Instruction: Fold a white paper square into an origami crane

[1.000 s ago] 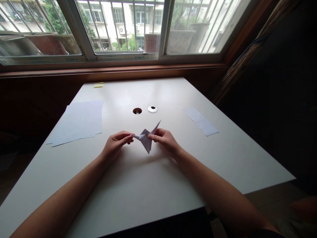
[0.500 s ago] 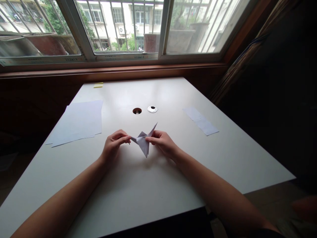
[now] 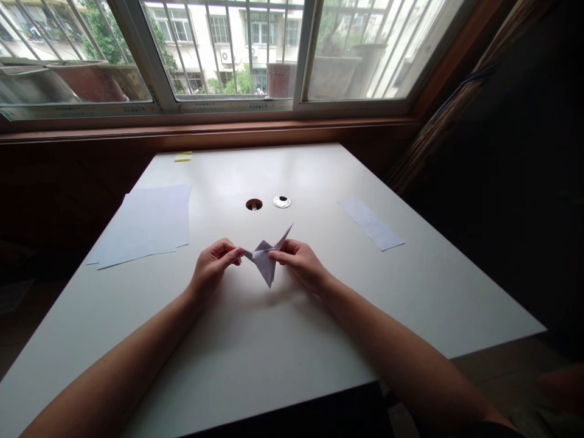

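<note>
Pinching folded paper (image 3: 266,263), table (image 3: 274,347) edges far.

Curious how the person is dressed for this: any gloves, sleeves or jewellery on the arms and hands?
No gloves: the left hand and right hand are bare, with no ring, watch or bracelet visible. The left forearm and right forearm are uncovered to the picture's edge; a dark patch by the right upper arm may be clothing, too dim to tell.

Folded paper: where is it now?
The folded paper is central in the head view, pinched between left hand and right hand, this side of the cable hole.
</note>
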Demonstrator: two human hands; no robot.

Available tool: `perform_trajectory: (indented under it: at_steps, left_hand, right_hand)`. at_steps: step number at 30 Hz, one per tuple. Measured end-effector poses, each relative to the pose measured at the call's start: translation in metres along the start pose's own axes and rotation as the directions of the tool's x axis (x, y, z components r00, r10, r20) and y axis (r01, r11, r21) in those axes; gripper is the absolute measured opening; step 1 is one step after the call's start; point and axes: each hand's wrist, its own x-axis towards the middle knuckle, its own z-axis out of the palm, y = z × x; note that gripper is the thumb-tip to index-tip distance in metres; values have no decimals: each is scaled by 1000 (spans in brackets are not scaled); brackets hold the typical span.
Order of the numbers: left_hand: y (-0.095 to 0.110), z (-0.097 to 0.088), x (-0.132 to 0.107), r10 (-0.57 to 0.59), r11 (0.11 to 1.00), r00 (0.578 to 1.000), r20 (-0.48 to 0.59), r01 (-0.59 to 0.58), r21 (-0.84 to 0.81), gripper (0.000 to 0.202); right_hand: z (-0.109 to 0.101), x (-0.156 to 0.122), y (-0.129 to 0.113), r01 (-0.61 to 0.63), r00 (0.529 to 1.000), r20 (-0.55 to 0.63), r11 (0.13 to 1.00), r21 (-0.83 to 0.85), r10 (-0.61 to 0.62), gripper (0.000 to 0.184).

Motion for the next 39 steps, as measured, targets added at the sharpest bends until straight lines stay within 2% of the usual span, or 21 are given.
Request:
perform_trajectory:
  at_steps: [6,14,18,23,34,39]
  left_hand:
    - [5,1,-2,29,999,1000,3,-29,35,21]
    - [-3,5,-1,71,995,996,-60,-67,71,23]
    - [-4,5,0,77,997,997,-30,-76,29,23]
    - [-5,2,1,91,996,996,-20,-91,23,17]
    - [4,3,-2,116,966,992,-50,-101,240,19]
    - [-5,1,3,129,979,991,-22,-124,159,22]
  right_hand:
    - [1,0,0,-11,1000,-5,1000,2,11,33]
    - [1,1,-2,33,999,-38,999,-29,-35,33]
    - [0,1,-2,57,995,-86,998,-8,-58,31]
    - [-2,2,-1,43,997,-62,999,-24,-44,28]
    - [-2,2,-1,35,999,-34,999,-26,-36,28]
    - [-3,2,0,48,996,-80,999,-25,-50,31]
